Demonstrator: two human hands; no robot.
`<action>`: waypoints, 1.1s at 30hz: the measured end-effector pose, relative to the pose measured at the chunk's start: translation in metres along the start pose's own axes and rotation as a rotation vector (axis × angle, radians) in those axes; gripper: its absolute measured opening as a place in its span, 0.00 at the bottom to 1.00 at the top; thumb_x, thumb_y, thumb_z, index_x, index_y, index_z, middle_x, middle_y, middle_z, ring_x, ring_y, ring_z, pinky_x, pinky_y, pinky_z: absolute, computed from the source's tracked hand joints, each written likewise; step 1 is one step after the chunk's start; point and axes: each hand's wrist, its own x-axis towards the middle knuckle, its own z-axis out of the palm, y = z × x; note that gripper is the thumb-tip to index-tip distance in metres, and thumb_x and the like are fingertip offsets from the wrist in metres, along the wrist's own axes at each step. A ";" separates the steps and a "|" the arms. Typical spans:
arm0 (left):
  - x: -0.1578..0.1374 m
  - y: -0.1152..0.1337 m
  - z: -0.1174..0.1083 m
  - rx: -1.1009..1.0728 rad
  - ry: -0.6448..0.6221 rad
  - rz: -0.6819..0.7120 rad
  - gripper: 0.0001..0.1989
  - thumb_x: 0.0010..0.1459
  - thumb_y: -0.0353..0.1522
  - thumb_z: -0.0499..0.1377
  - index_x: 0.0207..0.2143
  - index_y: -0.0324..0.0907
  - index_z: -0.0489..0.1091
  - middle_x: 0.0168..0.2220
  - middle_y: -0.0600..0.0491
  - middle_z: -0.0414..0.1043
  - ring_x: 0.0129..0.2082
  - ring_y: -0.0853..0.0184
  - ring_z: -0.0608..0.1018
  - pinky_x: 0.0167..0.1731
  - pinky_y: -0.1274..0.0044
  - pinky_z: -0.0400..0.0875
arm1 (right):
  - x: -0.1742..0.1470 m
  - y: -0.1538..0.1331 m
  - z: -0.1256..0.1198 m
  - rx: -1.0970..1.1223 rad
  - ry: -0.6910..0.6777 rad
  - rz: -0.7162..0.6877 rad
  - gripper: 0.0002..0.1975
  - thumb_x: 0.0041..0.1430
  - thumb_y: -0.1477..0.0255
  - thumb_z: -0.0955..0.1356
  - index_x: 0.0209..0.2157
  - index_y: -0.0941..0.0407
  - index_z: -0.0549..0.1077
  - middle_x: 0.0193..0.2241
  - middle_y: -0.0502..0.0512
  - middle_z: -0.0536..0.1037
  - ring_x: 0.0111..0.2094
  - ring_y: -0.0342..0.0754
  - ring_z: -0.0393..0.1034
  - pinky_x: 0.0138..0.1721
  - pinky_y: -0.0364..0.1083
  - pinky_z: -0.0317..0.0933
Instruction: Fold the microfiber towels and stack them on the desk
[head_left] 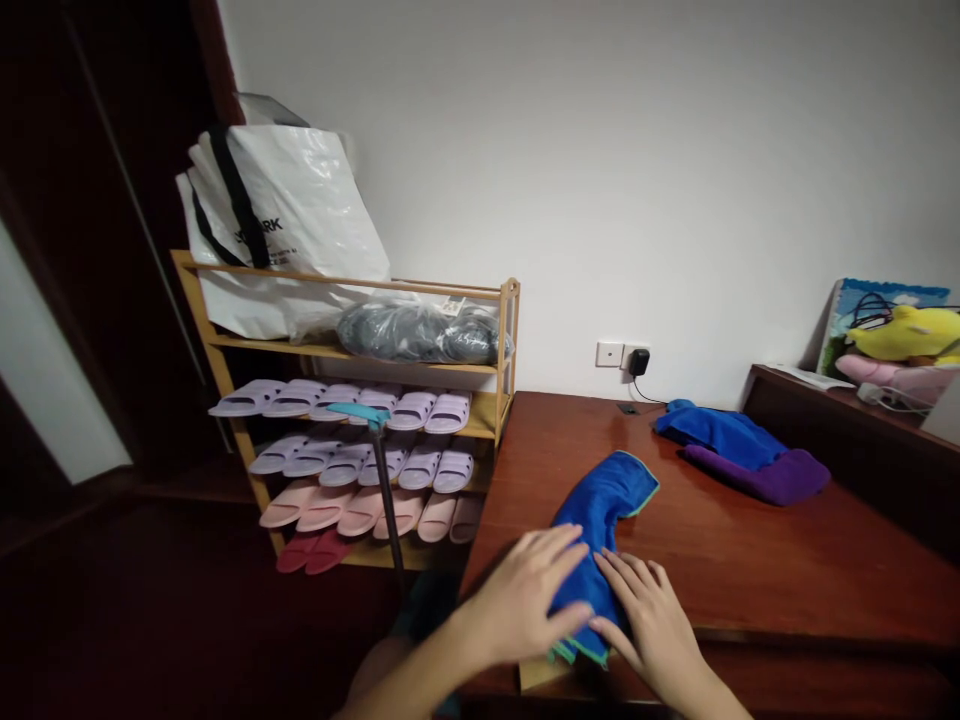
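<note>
A blue cloth with a green stitched edge lies folded lengthwise on the wooden desk, its near end by the front edge. Over its left side is my left hand, fingers stretched out. My right hand rests along the cloth's right side, its fingers spread too. Neither hand grips anything. Farther back on the desk lie another blue cloth and a purple cloth, partly overlapping.
On the left stands a wooden shoe rack with rows of slippers and a white bag. A blue-topped pole stands before it. A plugged-in black adapter is on the wall. A raised ledge with a yellow plush toy bounds the right.
</note>
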 end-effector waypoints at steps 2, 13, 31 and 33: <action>-0.003 0.019 0.012 0.036 -0.101 0.102 0.41 0.55 0.51 0.55 0.64 0.42 0.46 0.66 0.46 0.44 0.64 0.55 0.51 0.60 0.62 0.47 | -0.004 0.001 0.002 -0.034 0.113 -0.007 0.26 0.58 0.55 0.63 0.54 0.55 0.64 0.51 0.56 0.70 0.48 0.50 0.65 0.48 0.51 0.60; 0.009 0.009 0.059 0.241 -0.141 0.055 0.33 0.51 0.30 0.60 0.60 0.46 0.56 0.63 0.47 0.53 0.62 0.53 0.55 0.59 0.57 0.47 | -0.007 0.042 -0.052 0.146 0.196 -0.124 0.09 0.61 0.66 0.63 0.43 0.52 0.68 0.39 0.46 0.75 0.42 0.38 0.69 0.45 0.38 0.62; 0.010 0.003 0.006 -0.429 -0.107 -0.387 0.12 0.59 0.39 0.55 0.44 0.59 0.73 0.49 0.59 0.73 0.54 0.58 0.69 0.53 0.63 0.60 | 0.004 0.073 0.000 0.134 0.167 -0.218 0.22 0.51 0.54 0.68 0.44 0.52 0.71 0.35 0.52 0.75 0.33 0.47 0.69 0.33 0.44 0.64; 0.006 -0.005 0.004 -0.455 -0.072 -0.487 0.13 0.58 0.41 0.55 0.45 0.57 0.73 0.47 0.58 0.74 0.50 0.58 0.72 0.49 0.67 0.65 | -0.001 0.072 -0.001 0.141 0.172 -0.219 0.21 0.51 0.54 0.68 0.43 0.50 0.71 0.35 0.52 0.75 0.33 0.47 0.69 0.33 0.44 0.65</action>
